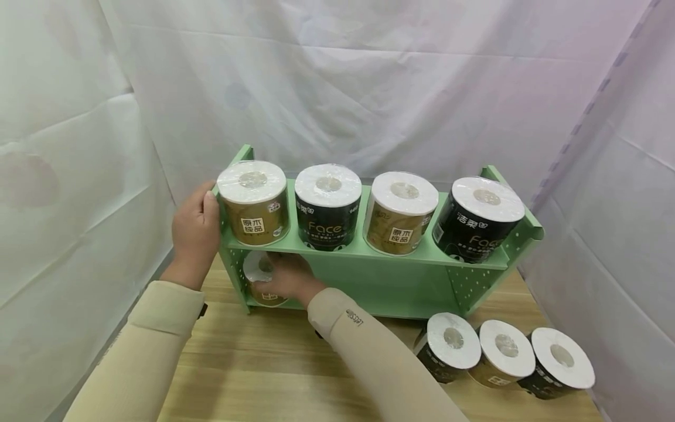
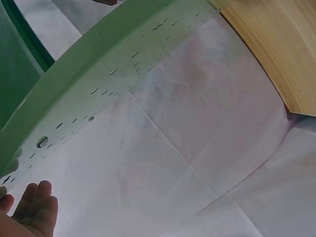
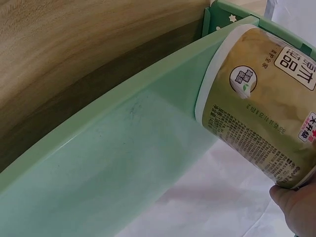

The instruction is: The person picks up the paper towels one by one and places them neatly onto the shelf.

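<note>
A green two-tier shelf rack (image 1: 369, 281) stands on the wooden table. My left hand (image 1: 197, 234) holds the rack's left side panel near the top; in the left wrist view its fingers (image 2: 39, 210) show beside the perforated panel. On the lower tier, at the left end, my right hand (image 1: 287, 275) grips a gold-wrapped toilet paper roll (image 1: 257, 268) from above. The right wrist view shows this gold roll (image 3: 261, 98) with its base at the green tier (image 3: 123, 133) and a fingertip at its top edge.
On the upper tier stand a gold roll (image 1: 254, 205), a black roll (image 1: 328, 208), another gold roll (image 1: 401, 214) and another black roll (image 1: 477, 220). Three more rolls, black (image 1: 448, 346), gold (image 1: 503, 354) and black (image 1: 559, 363), stand on the table at front right. White cloth (image 1: 369, 88) hangs around.
</note>
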`<control>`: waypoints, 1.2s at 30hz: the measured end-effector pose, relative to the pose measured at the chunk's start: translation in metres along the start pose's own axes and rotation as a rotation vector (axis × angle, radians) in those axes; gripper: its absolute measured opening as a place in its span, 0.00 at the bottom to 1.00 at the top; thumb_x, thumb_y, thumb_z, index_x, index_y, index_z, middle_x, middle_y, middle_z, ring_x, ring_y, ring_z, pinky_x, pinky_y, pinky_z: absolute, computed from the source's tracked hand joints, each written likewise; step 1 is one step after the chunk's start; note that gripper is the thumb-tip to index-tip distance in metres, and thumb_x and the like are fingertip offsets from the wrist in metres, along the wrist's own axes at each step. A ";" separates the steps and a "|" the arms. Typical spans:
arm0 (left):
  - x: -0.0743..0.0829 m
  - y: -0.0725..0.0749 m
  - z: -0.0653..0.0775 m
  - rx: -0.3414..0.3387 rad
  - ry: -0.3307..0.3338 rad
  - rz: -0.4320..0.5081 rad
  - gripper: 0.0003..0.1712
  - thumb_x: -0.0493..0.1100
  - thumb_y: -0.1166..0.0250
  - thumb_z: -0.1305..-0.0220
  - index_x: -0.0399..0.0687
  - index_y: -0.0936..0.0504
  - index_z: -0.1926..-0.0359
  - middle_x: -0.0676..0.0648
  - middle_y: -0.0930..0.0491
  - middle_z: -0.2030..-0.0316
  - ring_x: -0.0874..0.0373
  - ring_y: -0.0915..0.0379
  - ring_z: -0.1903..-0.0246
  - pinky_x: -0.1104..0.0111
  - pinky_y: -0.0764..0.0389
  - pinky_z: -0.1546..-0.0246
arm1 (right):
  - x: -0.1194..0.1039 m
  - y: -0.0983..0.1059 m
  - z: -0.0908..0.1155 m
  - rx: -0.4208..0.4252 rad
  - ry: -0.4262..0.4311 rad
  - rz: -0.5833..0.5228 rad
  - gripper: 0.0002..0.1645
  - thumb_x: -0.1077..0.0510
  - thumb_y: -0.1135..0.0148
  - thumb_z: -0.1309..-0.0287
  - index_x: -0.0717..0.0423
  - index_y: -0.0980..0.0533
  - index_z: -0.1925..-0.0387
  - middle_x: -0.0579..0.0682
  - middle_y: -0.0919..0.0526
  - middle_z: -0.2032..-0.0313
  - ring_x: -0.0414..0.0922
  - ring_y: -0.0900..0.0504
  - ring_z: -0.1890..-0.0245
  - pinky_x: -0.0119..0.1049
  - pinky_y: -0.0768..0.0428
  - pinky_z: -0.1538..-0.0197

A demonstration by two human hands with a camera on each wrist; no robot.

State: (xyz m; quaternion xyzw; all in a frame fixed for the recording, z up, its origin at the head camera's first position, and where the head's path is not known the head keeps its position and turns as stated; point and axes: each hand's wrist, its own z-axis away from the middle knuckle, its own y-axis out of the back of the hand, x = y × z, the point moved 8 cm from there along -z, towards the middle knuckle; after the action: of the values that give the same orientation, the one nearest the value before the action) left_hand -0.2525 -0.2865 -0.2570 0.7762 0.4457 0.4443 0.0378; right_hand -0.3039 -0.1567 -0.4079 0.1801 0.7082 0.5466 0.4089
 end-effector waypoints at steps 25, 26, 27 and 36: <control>-0.002 -0.001 0.000 0.008 0.001 0.000 0.25 0.49 0.61 0.27 0.41 0.21 0.47 0.38 0.20 0.53 0.45 0.28 0.59 0.49 0.28 0.56 | 0.001 -0.003 -0.003 0.018 -0.019 -0.029 0.52 0.33 0.36 0.48 0.45 0.45 0.27 0.43 0.34 0.33 0.40 0.35 0.34 0.31 0.34 0.36; -0.002 -0.001 0.000 0.009 0.000 -0.002 0.25 0.49 0.61 0.27 0.41 0.21 0.47 0.38 0.20 0.54 0.45 0.28 0.59 0.49 0.28 0.56 | 0.000 -0.002 -0.002 0.025 -0.008 -0.030 0.52 0.33 0.37 0.47 0.45 0.45 0.27 0.43 0.34 0.33 0.40 0.35 0.34 0.31 0.34 0.36; -0.002 -0.001 0.000 0.012 0.000 -0.004 0.25 0.49 0.61 0.27 0.41 0.21 0.47 0.38 0.20 0.54 0.45 0.28 0.60 0.49 0.28 0.57 | -0.001 -0.002 -0.002 0.030 0.003 -0.030 0.52 0.33 0.37 0.47 0.45 0.44 0.27 0.43 0.34 0.33 0.40 0.35 0.34 0.31 0.34 0.36; -0.003 -0.001 0.000 0.013 0.011 -0.014 0.25 0.49 0.61 0.27 0.42 0.22 0.47 0.38 0.20 0.53 0.44 0.28 0.59 0.47 0.28 0.55 | -0.009 0.009 0.011 0.142 0.127 0.049 0.43 0.35 0.39 0.43 0.46 0.37 0.30 0.47 0.26 0.40 0.43 0.29 0.38 0.35 0.32 0.37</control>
State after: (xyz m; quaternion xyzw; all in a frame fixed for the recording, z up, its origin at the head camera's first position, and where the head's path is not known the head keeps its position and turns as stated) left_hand -0.2536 -0.2884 -0.2596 0.7708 0.4542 0.4454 0.0336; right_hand -0.2923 -0.1530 -0.3970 0.1911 0.7650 0.5151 0.3360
